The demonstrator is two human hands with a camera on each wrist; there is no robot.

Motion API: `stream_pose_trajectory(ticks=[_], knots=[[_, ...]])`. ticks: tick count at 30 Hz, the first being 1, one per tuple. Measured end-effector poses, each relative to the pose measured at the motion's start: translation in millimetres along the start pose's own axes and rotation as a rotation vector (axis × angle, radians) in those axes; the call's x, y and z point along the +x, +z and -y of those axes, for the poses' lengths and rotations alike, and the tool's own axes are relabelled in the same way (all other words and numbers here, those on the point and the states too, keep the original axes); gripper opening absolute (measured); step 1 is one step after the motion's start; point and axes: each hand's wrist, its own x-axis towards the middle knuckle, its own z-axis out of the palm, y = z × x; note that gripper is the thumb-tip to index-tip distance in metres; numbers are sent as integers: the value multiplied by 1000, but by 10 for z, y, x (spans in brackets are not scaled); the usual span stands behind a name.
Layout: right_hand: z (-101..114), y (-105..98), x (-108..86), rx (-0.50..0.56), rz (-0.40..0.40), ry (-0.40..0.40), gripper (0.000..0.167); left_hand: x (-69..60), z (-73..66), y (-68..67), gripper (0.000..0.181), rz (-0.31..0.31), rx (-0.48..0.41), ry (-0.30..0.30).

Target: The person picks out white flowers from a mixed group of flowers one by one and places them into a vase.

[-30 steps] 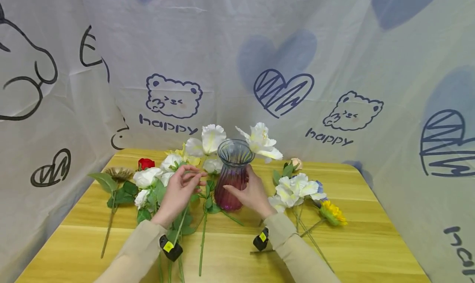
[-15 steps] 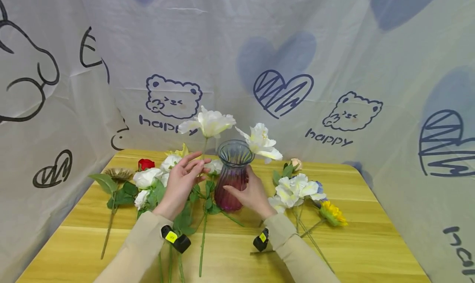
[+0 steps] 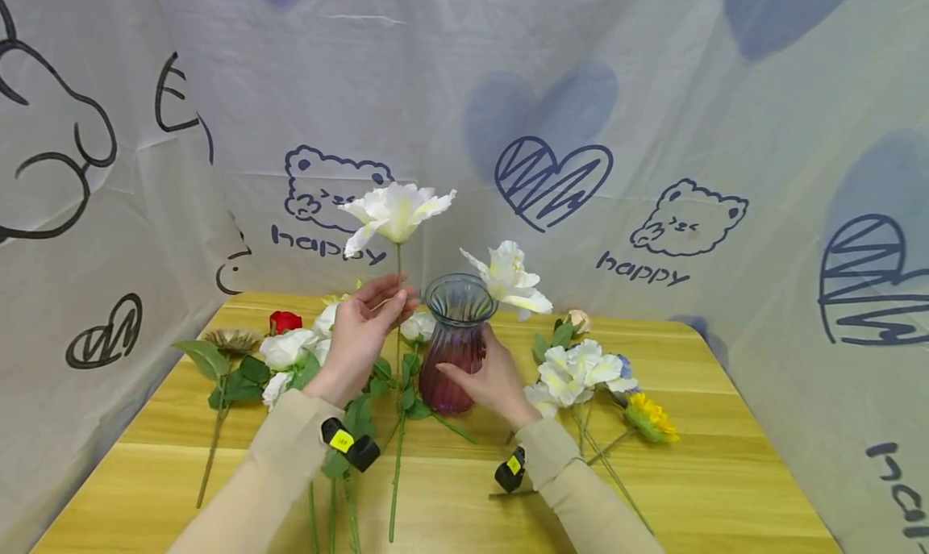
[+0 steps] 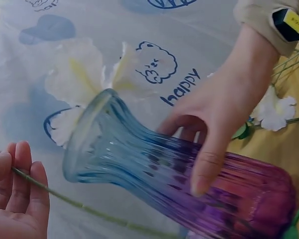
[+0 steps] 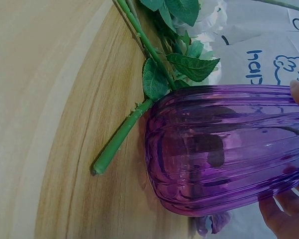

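My left hand [image 3: 356, 336] pinches the thin stem [image 4: 94, 211] of a white artificial flower [image 3: 397, 214] between thumb and fingers. The bloom stands upright above that hand, left of the vase. A ribbed glass vase [image 3: 452, 368], blue at the flared rim and purple-pink below, stands on the table. Around its right side curls my right hand [image 3: 501, 381], thumb across the front; in the right wrist view only its fingertips [image 5: 273, 214] show. Another white flower [image 3: 511, 280] leans out over the vase's right rim. The held stem's lower end is hard to make out among other stems.
Left on the wooden table [image 3: 145, 473] lie a red rose [image 3: 285, 322], white roses [image 3: 286, 348] and a brownish flower [image 3: 232, 341]. To the right are white blooms [image 3: 581, 372], a sunflower [image 3: 651, 417] and a peach rose [image 3: 579, 321]. Green stems [image 3: 397, 481] lie before the vase.
My left hand has raised the white flower from beside the vase to well above the rim, and the hand itself has risen slightly. The right hand stays on the vase.
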Motion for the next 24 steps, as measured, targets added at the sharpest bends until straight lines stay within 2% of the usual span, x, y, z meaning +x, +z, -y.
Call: stream_pose_trajectory(ticks=[8, 12, 16, 24], knots=[[-9, -2, 9, -18, -2, 10, 79, 108, -277, 26, 25, -1, 12, 93], [-23, 0, 12, -21, -2, 15, 78, 181, -452, 30, 15, -23, 6, 154], [-33, 6, 11, -24, -2, 19, 78, 252, -636, 47, 15, -55, 5, 216], [-47, 18, 11, -19, -6, 23, 77, 362, -1036, 181, 13, -75, -27, 361]])
